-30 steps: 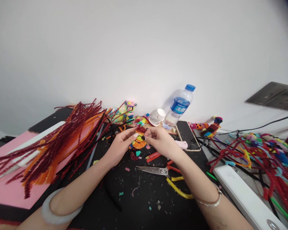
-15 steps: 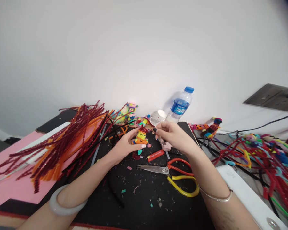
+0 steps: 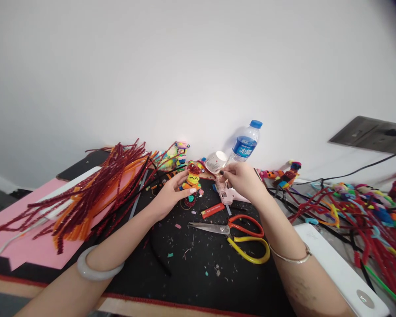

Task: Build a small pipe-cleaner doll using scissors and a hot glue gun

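My left hand is closed around a small pipe-cleaner doll with a yellow smiling face, a glittery red hat and orange and teal parts, held upright above the black mat. To its right, my right hand is pinched, thumb and fingertips together; whatever lies between them is too small to make out. Just under that hand rests a pale pink glue gun, partly covered by it. Nearer me lie a red stick-like packet and scissors with one orange and one yellow handle.
Red and orange pipe cleaners are heaped at left on pink sheets. A paper cup and a water bottle stand by the wall. At right are a white device, black cables and tangled pipe cleaners. Scraps dot the mat.
My right hand has moved slightly up and away from the doll, toward the paper cup. The doll is now tipped so more of its red hat shows. The whole view has shifted slightly.
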Demonstrator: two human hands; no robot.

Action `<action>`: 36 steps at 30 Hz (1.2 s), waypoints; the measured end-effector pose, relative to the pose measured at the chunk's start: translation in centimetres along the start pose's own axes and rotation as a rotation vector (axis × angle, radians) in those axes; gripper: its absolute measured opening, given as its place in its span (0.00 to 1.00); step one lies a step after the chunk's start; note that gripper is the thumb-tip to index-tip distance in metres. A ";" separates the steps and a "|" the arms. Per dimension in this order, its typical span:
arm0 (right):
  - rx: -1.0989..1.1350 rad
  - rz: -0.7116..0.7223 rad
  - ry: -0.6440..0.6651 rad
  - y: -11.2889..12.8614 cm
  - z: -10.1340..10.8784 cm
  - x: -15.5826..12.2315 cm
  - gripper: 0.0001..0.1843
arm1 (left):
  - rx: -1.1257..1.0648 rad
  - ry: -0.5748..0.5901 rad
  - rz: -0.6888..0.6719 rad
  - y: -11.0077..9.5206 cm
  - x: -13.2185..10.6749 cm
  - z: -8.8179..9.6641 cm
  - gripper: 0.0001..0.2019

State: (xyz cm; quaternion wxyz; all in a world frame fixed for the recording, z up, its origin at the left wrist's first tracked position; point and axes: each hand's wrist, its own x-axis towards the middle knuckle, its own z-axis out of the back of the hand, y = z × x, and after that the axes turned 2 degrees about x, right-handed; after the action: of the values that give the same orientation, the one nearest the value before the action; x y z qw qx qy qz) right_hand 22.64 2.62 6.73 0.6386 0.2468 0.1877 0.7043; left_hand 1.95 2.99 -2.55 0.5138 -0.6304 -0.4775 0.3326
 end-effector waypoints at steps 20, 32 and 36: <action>-0.349 0.496 0.037 -1.5 -4.9 0.6 0.16 | -0.443 -0.265 -0.053 -1.2 0.6 0.4 0.11; -0.299 0.477 0.086 -2.2 -7.9 0.5 0.07 | -0.369 -0.199 0.011 -1.0 0.1 -0.2 0.22; -0.185 0.447 0.058 -2.4 -7.7 0.6 0.14 | -0.355 -0.187 0.005 -1.1 0.0 -0.2 0.24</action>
State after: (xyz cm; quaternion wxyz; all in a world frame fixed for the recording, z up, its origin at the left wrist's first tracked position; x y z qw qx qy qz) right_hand 20.04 3.89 -0.81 0.4810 0.2021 0.0812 0.8492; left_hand 1.86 2.96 -1.39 0.3471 -0.6785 -0.5728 0.3017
